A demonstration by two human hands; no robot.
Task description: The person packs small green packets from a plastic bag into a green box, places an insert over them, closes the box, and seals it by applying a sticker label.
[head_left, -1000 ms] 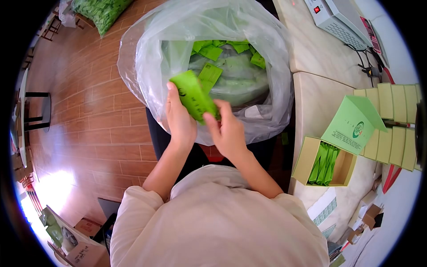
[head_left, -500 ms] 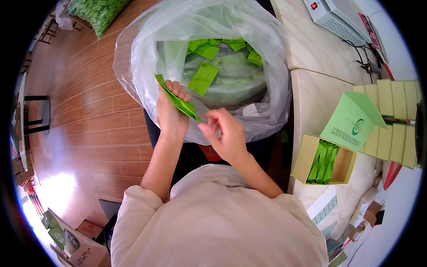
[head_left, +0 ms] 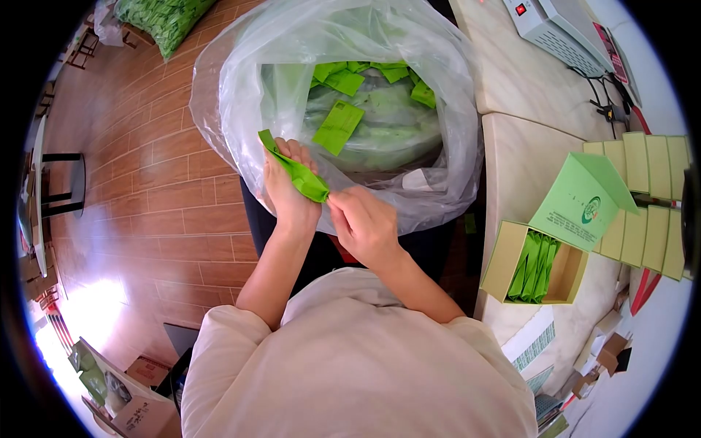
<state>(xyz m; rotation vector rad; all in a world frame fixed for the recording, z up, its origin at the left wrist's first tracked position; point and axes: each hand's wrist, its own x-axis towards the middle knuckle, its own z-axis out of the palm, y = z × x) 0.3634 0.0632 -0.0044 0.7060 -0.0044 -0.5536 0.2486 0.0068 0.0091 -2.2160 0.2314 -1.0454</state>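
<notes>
My left hand (head_left: 290, 201) is closed around a shiny green packet (head_left: 299, 175), held edge-on over the near left rim of a clear plastic bag (head_left: 235, 102). Whether more than one packet is in that grip I cannot tell. At the packet's lower right end, the thumb and fingertips of my right hand (head_left: 367, 225) pinch its corner. Inside the bag, a loose green packet (head_left: 339, 127) lies on crumpled plastic, and several others (head_left: 345, 80) rest toward the far side.
On the pale marble tabletop (head_left: 511, 168) to the right stands a lidded box (head_left: 573, 281), open, with upright green packets (head_left: 531, 269) in its left part. Stacked boxes (head_left: 646, 233) and a grey machine (head_left: 558, 33) sit beyond. A filled green bag (head_left: 162, 25) is at far left.
My right hand has come up to the packet's end, and its spread fingers have closed into a pinch. My left hand has tilted the packet slightly and shifted a little right.
</notes>
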